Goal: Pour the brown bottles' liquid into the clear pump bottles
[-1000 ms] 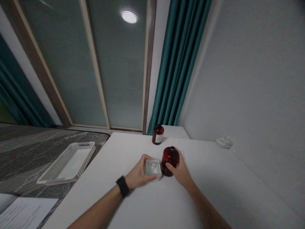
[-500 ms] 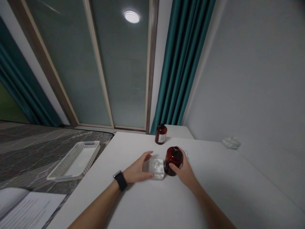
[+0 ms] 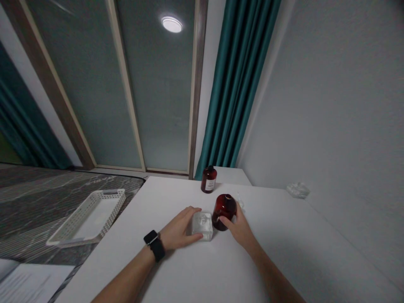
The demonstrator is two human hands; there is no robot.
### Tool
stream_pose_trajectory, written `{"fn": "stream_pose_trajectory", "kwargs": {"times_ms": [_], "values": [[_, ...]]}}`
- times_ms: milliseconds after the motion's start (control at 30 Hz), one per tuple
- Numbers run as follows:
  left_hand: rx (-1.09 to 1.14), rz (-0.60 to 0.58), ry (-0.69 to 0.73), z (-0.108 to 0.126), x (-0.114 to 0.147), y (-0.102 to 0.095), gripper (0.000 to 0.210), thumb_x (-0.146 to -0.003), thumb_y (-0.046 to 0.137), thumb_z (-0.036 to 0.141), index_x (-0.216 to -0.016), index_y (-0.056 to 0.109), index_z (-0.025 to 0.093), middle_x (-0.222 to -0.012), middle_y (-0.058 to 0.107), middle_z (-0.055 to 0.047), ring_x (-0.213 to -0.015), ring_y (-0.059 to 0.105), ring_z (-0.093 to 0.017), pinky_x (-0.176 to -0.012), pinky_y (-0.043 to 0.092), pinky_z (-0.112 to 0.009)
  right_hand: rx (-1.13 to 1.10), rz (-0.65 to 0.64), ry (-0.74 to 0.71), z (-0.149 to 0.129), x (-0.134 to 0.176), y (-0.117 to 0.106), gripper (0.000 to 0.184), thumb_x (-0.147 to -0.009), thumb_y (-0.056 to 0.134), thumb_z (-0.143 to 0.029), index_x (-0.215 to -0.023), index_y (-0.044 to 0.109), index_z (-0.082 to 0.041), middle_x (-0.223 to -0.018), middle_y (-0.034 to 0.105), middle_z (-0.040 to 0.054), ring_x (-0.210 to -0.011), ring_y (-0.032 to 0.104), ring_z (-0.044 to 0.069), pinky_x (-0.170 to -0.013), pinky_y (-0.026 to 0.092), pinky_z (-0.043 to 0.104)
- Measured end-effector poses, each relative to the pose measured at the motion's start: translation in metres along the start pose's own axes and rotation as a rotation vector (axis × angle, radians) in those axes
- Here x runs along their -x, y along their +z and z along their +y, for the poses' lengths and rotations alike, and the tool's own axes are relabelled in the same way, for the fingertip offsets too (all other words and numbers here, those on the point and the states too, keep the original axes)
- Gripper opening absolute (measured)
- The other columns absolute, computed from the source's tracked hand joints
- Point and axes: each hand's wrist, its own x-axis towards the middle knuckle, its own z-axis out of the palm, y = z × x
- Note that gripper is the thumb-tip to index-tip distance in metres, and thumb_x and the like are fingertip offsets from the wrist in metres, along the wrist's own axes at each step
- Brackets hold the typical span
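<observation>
A clear, square glass bottle [image 3: 205, 227] stands on the white table [image 3: 221, 269]. My left hand [image 3: 178, 231], with a dark watch on its wrist, holds it from the left, thumb on the near side and fingers on the far side. Just right of the glass is a dark amber bottle [image 3: 223, 210] with a round, uncapped-looking neck, leaning slightly. My right hand [image 3: 241, 230] grips that bottle from the right, thumb across its front. The two bottles are side by side; whether they touch, I cannot tell.
Farther back stands a second amber bottle [image 3: 208, 180] with a white label. Small clear items [image 3: 240, 200] lie behind my right hand. A crumpled clear item [image 3: 297, 190] sits by the wall. Left of the table are a white basket [image 3: 53, 240] and an open book [image 3: 38, 282].
The whole view has shifted slightly, so things sit farther left. My left wrist has turned, showing more of the watch face, and its fingers sit closer on the glass bottle. The amber bottle's tilt changed slightly.
</observation>
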Motion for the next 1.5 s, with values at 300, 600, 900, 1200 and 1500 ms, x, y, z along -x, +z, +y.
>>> {"fn": "stream_pose_trajectory", "kwargs": {"times_ms": [300, 600, 900, 1200, 1500], "values": [[-0.021, -0.033, -0.019, 0.005, -0.001, -0.003, 0.059, -0.082, 0.068, 0.035, -0.132, 0.042, 0.019, -0.126, 0.056, -0.013, -0.115, 0.056, -0.030, -0.100, 0.047, -0.046, 0.212, 0.051, -0.134, 0.010, -0.009, 0.010, 0.063, -0.084, 0.062, -0.032, -0.142, 0.040, -0.022, -0.124, 0.053, 0.0132, -0.117, 0.055, 0.029, -0.101, 0.047, 0.050], [-0.022, -0.024, -0.029, 0.008, -0.003, -0.004, 0.057, -0.082, 0.069, 0.034, -0.131, 0.044, 0.018, -0.122, 0.058, -0.012, -0.111, 0.058, -0.029, -0.096, 0.049, -0.044, 0.571, 0.044, -0.252, 0.013, -0.006, 0.001, 0.047, -0.084, 0.051, -0.018, -0.131, 0.050, -0.023, -0.116, 0.058, 0.0093, -0.112, 0.054, 0.026, -0.097, 0.045, 0.045], [-0.019, -0.028, -0.048, 0.008, -0.003, -0.006, 0.057, -0.080, 0.068, 0.030, -0.131, 0.044, 0.021, -0.123, 0.058, -0.010, -0.112, 0.058, -0.029, -0.099, 0.048, -0.044, 0.780, 0.240, -0.053, 0.035, -0.020, -0.044, 0.029, -0.083, 0.057, -0.030, -0.109, 0.056, -0.018, -0.102, 0.057, 0.0115, -0.099, 0.053, 0.031, -0.086, 0.043, 0.045], [-0.021, -0.024, -0.071, 0.011, -0.002, -0.006, 0.057, -0.081, 0.067, 0.032, -0.132, 0.045, 0.020, -0.123, 0.059, -0.012, -0.112, 0.058, -0.029, -0.096, 0.050, -0.043, 0.885, 0.137, 0.043, 0.041, -0.013, -0.045, 0.024, -0.082, 0.061, -0.022, -0.106, 0.061, -0.025, -0.099, 0.059, 0.0069, -0.099, 0.054, 0.029, -0.081, 0.039, 0.038], [-0.023, -0.052, -0.086, 0.009, -0.003, -0.006, 0.059, -0.082, 0.068, 0.035, -0.133, 0.043, 0.019, -0.126, 0.058, -0.013, -0.115, 0.056, -0.031, -0.100, 0.046, -0.044, 0.805, 0.141, -0.038, 0.034, -0.010, -0.044, 0.017, -0.083, 0.052, -0.014, -0.090, 0.064, -0.024, -0.092, 0.066, 0.0046, -0.093, 0.055, 0.025, -0.079, 0.037, 0.036]]}}
